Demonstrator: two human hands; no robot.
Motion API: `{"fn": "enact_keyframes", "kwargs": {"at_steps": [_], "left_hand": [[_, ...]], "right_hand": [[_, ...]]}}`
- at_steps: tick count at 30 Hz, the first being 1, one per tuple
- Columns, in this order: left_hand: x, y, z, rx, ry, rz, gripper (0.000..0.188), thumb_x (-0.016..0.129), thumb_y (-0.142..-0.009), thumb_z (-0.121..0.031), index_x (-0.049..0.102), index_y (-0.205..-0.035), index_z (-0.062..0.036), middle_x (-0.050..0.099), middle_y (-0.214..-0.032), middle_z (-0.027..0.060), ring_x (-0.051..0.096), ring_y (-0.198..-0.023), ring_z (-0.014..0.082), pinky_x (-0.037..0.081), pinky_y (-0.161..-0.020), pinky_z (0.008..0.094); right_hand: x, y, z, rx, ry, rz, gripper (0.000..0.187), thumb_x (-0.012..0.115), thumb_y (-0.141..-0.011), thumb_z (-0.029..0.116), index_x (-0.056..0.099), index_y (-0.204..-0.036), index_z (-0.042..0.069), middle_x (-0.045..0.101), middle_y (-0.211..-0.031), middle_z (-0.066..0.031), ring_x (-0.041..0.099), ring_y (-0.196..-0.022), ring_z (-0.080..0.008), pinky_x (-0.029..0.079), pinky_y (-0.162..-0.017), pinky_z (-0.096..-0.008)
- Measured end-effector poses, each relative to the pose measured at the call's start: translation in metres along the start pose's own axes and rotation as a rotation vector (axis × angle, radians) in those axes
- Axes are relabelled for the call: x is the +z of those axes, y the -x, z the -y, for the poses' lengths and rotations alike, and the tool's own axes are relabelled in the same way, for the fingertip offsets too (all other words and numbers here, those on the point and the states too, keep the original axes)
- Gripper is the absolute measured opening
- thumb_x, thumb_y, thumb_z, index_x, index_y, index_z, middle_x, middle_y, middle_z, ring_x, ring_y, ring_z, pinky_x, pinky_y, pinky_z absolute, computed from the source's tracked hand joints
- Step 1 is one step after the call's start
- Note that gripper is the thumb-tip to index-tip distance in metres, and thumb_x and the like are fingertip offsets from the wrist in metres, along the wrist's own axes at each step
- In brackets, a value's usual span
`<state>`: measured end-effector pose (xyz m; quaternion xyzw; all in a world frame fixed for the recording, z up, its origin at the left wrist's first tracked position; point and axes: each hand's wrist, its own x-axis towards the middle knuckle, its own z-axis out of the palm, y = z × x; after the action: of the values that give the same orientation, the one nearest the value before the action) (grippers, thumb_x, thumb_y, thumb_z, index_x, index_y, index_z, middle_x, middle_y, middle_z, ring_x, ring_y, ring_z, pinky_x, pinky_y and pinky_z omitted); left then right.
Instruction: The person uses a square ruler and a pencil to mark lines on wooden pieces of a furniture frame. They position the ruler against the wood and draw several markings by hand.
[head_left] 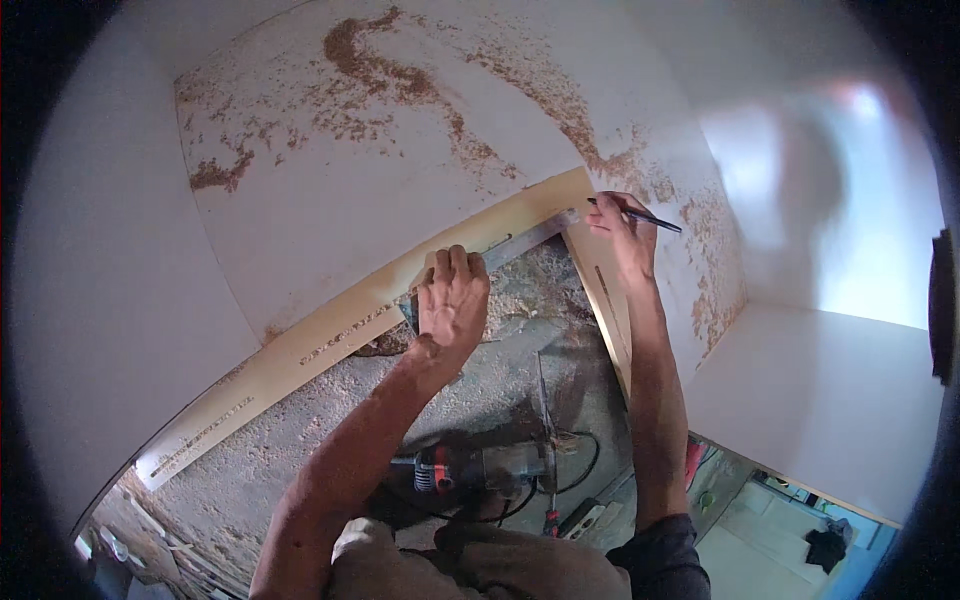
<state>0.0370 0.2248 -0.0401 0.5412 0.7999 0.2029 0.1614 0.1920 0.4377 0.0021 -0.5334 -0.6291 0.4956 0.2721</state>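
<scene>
Edging grey floor (300,420), tan strips (340,322) lie; brown crumbs (345,45) litter white panel (300,230).

PLACE: I'm in what looks like a woodworking shop or fitting-out site, can't tell which | SIGNS: brown sawdust (365,60) strewn over the white panel (320,225) before me; corded power tool (480,468) on rough, dusty grey floor (270,425); pale wooden strip (340,318), metal rule (535,238) along its edge

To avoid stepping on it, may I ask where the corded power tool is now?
In the head view, the power tool lies on the floor at lower centre, between the person's two forearms, just beyond the legs.
</scene>
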Motion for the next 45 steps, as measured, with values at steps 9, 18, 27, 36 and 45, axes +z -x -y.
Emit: {"fn": "enact_keyframes", "kwargs": {"at_steps": [9,18,27,36,45], "left_hand": [[-0.007,-0.001,-0.005,-0.004,0.025,0.022,0.032,0.060,-0.076,0.002,0.057,-0.108,0.0011,0.049,-0.109,0.0149,0.054,-0.109,0.0330,0.054,-0.076,0.0512],[-0.006,-0.003,-0.002,-0.014,0.033,0.060,0.034,0.061,-0.074,0.002,0.058,-0.109,0.0010,0.049,-0.111,0.0140,0.054,-0.112,0.0328,0.055,-0.080,0.0520],[-0.010,-0.003,-0.004,0.012,-0.068,-0.006,0.030,0.067,-0.074,-0.003,0.062,-0.103,0.0044,0.053,-0.106,0.0146,0.058,-0.106,0.0280,0.059,-0.076,0.0397],[-0.011,-0.003,-0.005,0.017,-0.072,0.021,0.031,0.065,-0.076,-0.004,0.062,-0.106,0.0051,0.052,-0.108,0.0150,0.057,-0.108,0.0287,0.059,-0.078,0.0414],[-0.004,-0.001,-0.001,0.015,0.040,0.002,0.038,0.063,-0.072,0.002,0.056,-0.109,0.0019,0.049,-0.111,0.0157,0.055,-0.109,0.0346,0.055,-0.079,0.0527]], "right_hand": [[0.001,-0.007,-0.016,-0.005,0.125,0.099,0.021,0.073,-0.092,0.015,0.068,-0.104,-0.001,0.070,-0.086,-0.0052,0.067,-0.077,-0.0116,0.054,-0.067,-0.0252],[0.017,-0.008,-0.024,-0.043,0.129,0.246,0.015,0.072,-0.087,0.009,0.069,-0.097,-0.001,0.071,-0.082,-0.0072,0.067,-0.074,-0.0138,0.053,-0.066,-0.0282],[0.046,-0.006,-0.040,-0.161,0.430,0.370,0.018,0.074,-0.085,0.015,0.073,-0.098,0.002,0.075,-0.090,-0.0091,0.071,-0.079,-0.0175,0.056,-0.072,-0.0322],[0.054,-0.001,-0.017,-0.173,0.554,0.442,0.022,0.074,-0.087,0.022,0.075,-0.097,0.002,0.075,-0.089,-0.0131,0.072,-0.080,-0.0230,0.056,-0.073,-0.0346],[0.052,-0.004,-0.013,-0.201,0.615,0.440,0.019,0.072,-0.087,0.019,0.075,-0.099,0.005,0.074,-0.093,-0.0140,0.073,-0.087,-0.0267,0.056,-0.076,-0.0376]]}}
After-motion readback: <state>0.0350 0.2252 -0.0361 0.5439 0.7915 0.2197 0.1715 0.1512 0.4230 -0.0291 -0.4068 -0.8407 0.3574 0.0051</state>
